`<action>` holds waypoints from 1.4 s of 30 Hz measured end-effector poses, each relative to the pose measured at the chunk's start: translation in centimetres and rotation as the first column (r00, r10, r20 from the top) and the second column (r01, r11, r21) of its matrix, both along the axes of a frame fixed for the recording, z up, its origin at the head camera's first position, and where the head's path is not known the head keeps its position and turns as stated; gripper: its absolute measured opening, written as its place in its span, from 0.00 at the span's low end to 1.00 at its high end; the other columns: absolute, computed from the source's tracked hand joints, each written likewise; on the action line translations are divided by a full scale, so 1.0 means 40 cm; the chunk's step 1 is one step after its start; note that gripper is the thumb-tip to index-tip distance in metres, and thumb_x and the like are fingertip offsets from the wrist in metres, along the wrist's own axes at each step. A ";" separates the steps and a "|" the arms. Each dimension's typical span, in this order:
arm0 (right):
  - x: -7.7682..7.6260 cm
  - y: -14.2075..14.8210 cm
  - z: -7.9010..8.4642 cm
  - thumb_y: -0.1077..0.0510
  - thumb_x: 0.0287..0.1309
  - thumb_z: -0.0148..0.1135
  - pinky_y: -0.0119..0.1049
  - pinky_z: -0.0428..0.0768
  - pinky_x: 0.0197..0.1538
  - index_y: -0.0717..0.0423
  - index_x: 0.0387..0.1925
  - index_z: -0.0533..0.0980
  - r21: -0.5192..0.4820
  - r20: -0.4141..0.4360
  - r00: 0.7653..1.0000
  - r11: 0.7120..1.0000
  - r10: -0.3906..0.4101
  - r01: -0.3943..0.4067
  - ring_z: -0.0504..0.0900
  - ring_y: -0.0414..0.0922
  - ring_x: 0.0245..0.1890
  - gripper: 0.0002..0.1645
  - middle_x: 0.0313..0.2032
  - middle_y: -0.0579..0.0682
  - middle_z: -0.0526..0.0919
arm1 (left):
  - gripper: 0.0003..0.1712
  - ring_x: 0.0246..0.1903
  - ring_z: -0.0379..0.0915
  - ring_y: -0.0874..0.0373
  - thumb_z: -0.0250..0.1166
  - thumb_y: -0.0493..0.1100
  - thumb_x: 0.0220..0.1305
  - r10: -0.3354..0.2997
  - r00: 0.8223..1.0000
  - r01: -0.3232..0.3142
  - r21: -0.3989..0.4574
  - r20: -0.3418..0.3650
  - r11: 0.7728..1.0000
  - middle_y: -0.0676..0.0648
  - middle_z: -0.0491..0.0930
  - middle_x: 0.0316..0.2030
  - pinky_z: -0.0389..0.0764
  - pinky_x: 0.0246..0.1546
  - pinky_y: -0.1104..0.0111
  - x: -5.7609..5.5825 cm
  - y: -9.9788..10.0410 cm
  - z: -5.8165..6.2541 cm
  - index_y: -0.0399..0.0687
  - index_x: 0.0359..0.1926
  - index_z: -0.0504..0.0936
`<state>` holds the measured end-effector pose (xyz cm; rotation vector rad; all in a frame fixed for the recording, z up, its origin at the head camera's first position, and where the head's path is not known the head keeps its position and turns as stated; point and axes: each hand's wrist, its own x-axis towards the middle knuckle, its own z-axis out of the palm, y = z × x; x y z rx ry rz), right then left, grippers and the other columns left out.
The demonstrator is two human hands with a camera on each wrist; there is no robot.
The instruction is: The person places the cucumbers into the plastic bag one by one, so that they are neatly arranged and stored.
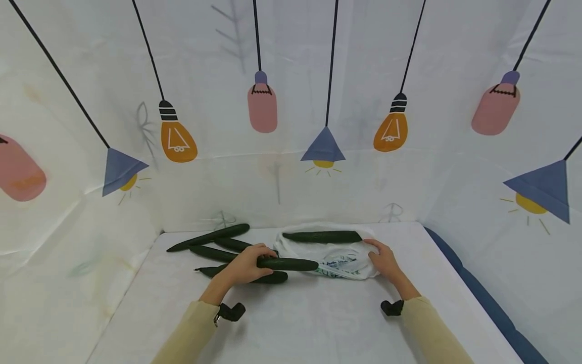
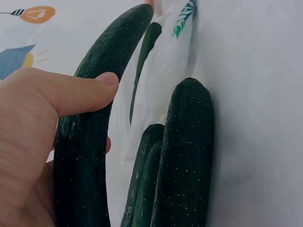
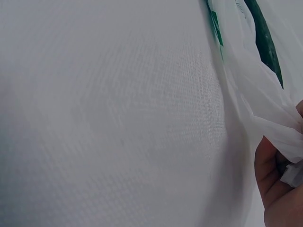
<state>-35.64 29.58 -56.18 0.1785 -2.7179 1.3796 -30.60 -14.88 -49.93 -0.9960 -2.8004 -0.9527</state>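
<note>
My left hand (image 1: 247, 265) grips a dark green cucumber (image 1: 291, 264) around its middle, thumb across the top in the left wrist view. The tip of this cucumber points right, overlapping the edge of a white plastic bag (image 1: 350, 265) with green print. Within the spread plastic lies another cucumber (image 1: 323, 236), pointing left to right. At the bag's right side, my right hand (image 1: 384, 260) pinches a fold of the thin plastic, which the right wrist view shows bunched between thumb and fingers (image 3: 267, 163).
Several more cucumbers lie beside and behind my left hand, among them a rear one (image 1: 213, 236) and a front one (image 1: 275, 277). They rest on a white-covered table (image 1: 313, 323). A white curtain (image 1: 291, 182) printed with lamps stands behind, and blue fabric (image 1: 473, 288) runs along the right edge.
</note>
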 end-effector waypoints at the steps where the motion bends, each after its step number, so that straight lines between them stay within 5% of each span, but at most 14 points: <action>1: -0.001 0.001 0.000 0.70 0.62 0.47 0.60 0.57 0.65 0.64 0.63 0.70 0.008 -0.008 1.000 1.000 0.003 -0.003 0.57 0.62 0.68 0.27 0.66 0.66 0.65 | 0.20 0.41 0.71 0.63 0.73 0.43 0.57 -0.002 1.000 0.002 0.005 0.000 1.000 0.60 0.74 0.40 0.76 0.43 0.63 -0.003 0.002 -0.001 0.57 0.51 0.81; 8: -0.005 0.004 -0.001 0.72 0.62 0.47 0.57 0.62 0.62 0.64 0.63 0.70 0.018 -0.008 1.000 1.000 -0.007 0.007 0.64 0.59 0.61 0.26 0.65 0.66 0.65 | 0.19 0.44 0.72 0.61 0.73 0.43 0.57 -0.023 1.000 0.023 0.025 0.002 0.999 0.60 0.75 0.42 0.76 0.45 0.62 -0.023 0.014 -0.013 0.58 0.50 0.81; 33: -0.006 0.000 0.008 0.70 0.63 0.47 0.61 0.57 0.65 0.64 0.63 0.70 0.026 0.003 1.000 1.000 0.012 -0.012 0.56 0.64 0.68 0.26 0.65 0.67 0.65 | 0.20 0.40 0.71 0.60 0.72 0.40 0.58 -0.032 0.996 0.032 0.004 0.084 0.999 0.57 0.75 0.41 0.76 0.41 0.64 -0.078 0.105 0.021 0.54 0.52 0.81; 42: 0.006 0.011 0.012 0.71 0.62 0.47 0.63 0.59 0.63 0.66 0.56 0.76 0.038 -0.055 0.998 0.999 0.040 -0.038 0.60 0.66 0.65 0.22 0.60 0.68 0.71 | 0.20 0.40 0.70 0.60 0.72 0.42 0.58 -0.051 0.995 0.052 -0.006 0.083 0.999 0.56 0.76 0.42 0.75 0.41 0.66 -0.095 0.140 0.020 0.54 0.53 0.82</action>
